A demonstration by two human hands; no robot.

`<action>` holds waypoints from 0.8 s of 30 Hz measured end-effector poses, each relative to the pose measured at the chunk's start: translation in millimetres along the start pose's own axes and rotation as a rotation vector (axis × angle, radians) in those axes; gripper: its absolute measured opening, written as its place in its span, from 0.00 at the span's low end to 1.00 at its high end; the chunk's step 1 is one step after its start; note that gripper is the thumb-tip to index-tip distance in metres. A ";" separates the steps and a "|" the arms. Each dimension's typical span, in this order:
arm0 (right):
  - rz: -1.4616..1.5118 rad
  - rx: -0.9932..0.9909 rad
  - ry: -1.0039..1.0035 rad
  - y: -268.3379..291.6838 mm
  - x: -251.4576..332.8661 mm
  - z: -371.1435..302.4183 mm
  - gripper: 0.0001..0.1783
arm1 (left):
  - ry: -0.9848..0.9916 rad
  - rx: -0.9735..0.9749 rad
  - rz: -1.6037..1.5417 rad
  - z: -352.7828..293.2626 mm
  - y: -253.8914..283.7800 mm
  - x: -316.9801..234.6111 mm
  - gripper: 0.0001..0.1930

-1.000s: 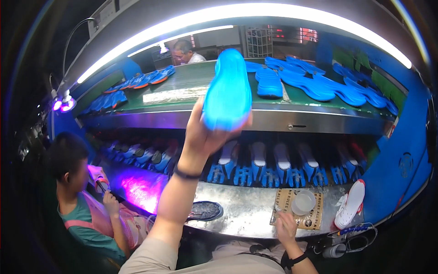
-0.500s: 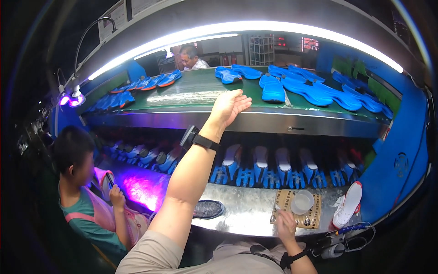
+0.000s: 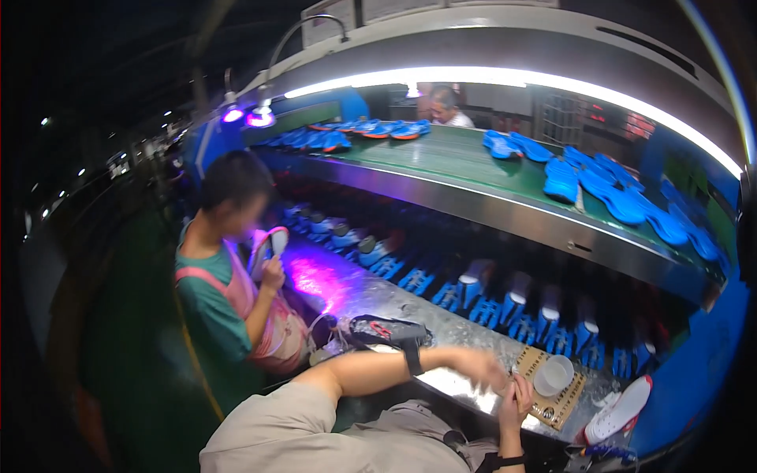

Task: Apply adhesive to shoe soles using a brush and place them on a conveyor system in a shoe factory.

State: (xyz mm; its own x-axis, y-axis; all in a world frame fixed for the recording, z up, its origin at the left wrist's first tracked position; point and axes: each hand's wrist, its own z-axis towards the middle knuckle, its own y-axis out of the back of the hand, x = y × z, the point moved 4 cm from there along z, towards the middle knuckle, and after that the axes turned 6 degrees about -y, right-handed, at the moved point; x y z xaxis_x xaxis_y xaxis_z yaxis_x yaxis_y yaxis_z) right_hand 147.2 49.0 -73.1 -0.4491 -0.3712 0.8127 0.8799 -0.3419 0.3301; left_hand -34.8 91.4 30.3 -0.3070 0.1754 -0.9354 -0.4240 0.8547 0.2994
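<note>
Both hands met low over the steel counter. The left hand, blurred, reached across toward the brown mat, and the right hand rose beside it, near the white cup standing on that mat. Whether either hand held anything could not be told. A white shoe lay further right. Blue soles lay on the green conveyor belt above. To the left, a co-worker's hand held a sole under violet light.
</note>
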 end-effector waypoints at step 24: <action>-0.147 -0.054 0.577 6.1 93.8 -22.7 0.29 | -0.199 -0.654 -0.604 -58.2 -59.5 28.5 0.18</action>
State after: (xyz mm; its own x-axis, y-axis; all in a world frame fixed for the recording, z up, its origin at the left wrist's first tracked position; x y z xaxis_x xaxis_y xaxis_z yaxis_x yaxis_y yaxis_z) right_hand 106.9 -7.5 -5.8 -0.5909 -0.7204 0.3632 0.7997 -0.4633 0.3819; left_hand -67.9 17.1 -3.2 0.2511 -0.0793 -0.9647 -0.8821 0.3916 -0.2617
